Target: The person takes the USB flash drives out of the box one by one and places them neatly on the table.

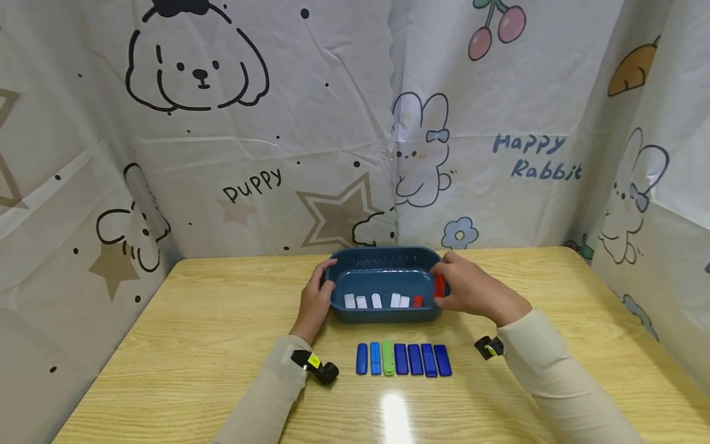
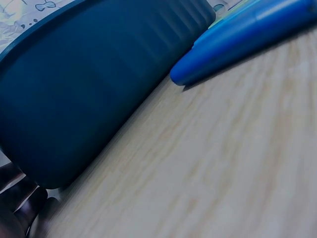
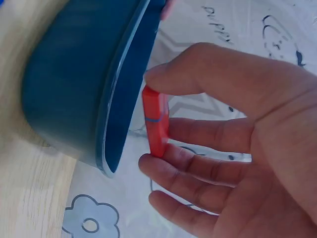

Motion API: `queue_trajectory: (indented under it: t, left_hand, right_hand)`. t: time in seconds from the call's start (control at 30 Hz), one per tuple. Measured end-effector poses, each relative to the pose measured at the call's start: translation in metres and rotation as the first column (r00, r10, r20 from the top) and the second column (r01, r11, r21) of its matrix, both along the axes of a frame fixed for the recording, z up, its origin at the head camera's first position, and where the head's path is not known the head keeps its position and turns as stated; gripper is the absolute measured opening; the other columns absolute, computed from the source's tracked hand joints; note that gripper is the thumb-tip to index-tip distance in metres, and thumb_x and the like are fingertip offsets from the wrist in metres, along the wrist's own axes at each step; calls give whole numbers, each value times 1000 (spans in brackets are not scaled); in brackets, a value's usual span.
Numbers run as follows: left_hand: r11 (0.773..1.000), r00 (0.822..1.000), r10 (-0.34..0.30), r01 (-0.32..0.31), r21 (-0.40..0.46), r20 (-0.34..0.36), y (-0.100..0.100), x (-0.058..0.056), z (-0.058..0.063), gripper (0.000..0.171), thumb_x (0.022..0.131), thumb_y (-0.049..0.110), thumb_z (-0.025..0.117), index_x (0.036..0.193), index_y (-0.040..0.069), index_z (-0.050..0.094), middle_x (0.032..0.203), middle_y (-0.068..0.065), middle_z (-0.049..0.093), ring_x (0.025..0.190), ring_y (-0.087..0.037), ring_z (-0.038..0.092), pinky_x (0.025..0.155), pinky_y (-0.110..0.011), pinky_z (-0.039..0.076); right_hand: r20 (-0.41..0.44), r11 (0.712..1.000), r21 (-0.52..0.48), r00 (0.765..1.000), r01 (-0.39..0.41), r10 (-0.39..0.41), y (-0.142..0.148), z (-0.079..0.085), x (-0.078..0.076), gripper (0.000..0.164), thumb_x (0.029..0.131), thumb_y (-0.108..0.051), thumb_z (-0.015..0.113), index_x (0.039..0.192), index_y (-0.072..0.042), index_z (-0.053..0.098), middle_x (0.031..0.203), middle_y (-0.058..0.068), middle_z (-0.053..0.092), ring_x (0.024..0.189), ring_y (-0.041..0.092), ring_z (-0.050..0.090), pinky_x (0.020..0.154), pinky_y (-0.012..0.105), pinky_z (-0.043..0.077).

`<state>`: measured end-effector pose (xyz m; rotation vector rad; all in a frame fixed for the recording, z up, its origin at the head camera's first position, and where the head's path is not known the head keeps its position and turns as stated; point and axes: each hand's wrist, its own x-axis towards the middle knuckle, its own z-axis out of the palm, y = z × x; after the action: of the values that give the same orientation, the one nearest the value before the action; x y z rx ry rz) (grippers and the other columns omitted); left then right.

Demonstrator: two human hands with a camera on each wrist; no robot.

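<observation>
A dark blue plastic bin (image 1: 383,316) stands on the table. My left hand (image 1: 317,302) grips its left end, with the thumb at the rim; in the left wrist view those fingers (image 2: 22,196) show at the bin's lower corner. Between thumb and fingertips, my right hand (image 1: 471,287) pinches a small red oblong stick (image 3: 156,121) with a thin blue line across it. That stick is upright at the bin's right end, close to the rim. Several white sticks (image 1: 376,301) and another red one (image 1: 418,301) lean inside along the near wall.
In front of the bin, a row of similar sticks lies on the wooden table (image 1: 222,345): several dark blue ones (image 1: 415,359), a light blue one (image 1: 375,358) and a green one (image 1: 387,357). A printed cloth (image 1: 333,135) hangs behind and at both sides.
</observation>
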<state>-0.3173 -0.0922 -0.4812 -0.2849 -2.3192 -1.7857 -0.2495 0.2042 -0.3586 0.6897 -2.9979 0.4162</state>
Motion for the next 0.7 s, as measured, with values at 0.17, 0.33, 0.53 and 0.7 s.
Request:
queue_trajectory:
  t: [0.17,0.33,0.53,0.7]
  left_hand:
    - [1000,1000,3,-3,-18,-6,1,1,0,46,91,12,44,135,24,52,148,-2,43,139,-20,33,113,-46,24]
    - [1000,1000,1,0,-30,13,1,0,1,46,92,12,44,134,27,51,148,1,41,139,-18,31,113,-44,23]
    - [1000,1000,-2,3,-28,18,1,-1,1,46,92,12,44,134,28,51,148,3,42,139,-15,31,113,-43,23]
    - [1000,1000,-9,9,-21,27,1,-2,1,46,92,13,44,135,27,51,149,2,40,140,-16,30,114,-44,22]
  right_hand:
    - [-70,996,-44,995,-76,73,4,-5,29,47,73,-16,81,113,3,64,104,10,54,79,15,51,69,28,50]
    - [-101,991,-40,987,-127,123,7,-13,52,52,73,-15,81,117,3,60,108,9,54,87,15,55,76,29,53]
    - [-49,985,-76,987,-155,151,9,-23,69,49,73,-12,82,114,3,61,109,7,52,92,16,53,80,31,53]
    - [17,983,-105,988,-153,156,9,-28,81,50,73,-13,82,115,1,59,110,4,51,92,17,53,80,31,52]
